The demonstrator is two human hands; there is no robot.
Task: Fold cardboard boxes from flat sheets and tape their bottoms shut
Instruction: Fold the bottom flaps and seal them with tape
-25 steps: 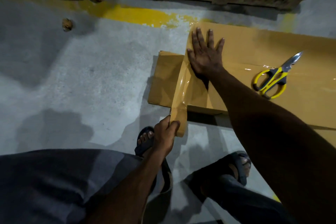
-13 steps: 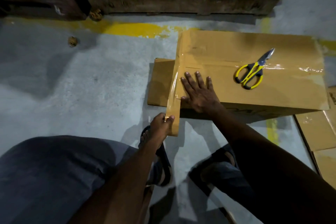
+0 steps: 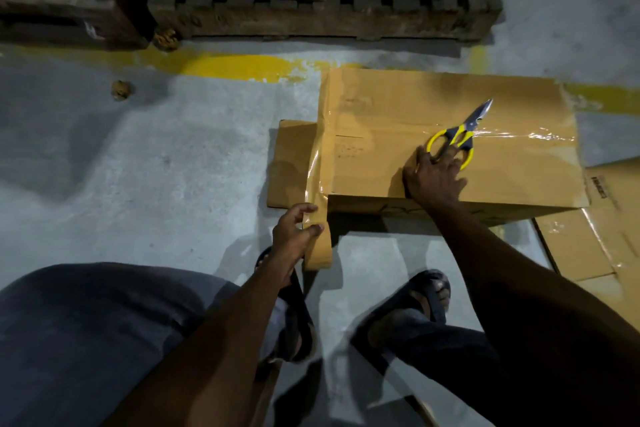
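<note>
The left hand (image 3: 297,230) pinches the tape strip (image 3: 317,166) off the near-left corner of the box (image 3: 398,100), the strip running far-to-near down that edge. The right hand (image 3: 437,178) rests on the scissors (image 3: 462,135) atop the box, right of and beyond the pinch. Whether its fingers grip the handles I cannot tell.

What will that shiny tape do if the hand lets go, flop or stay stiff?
Probably flop: the tape bends and wrinkles over the box edge. It seems light, since the left hand just pinches it. Likely clingy: it hugs the cardboard.
</note>
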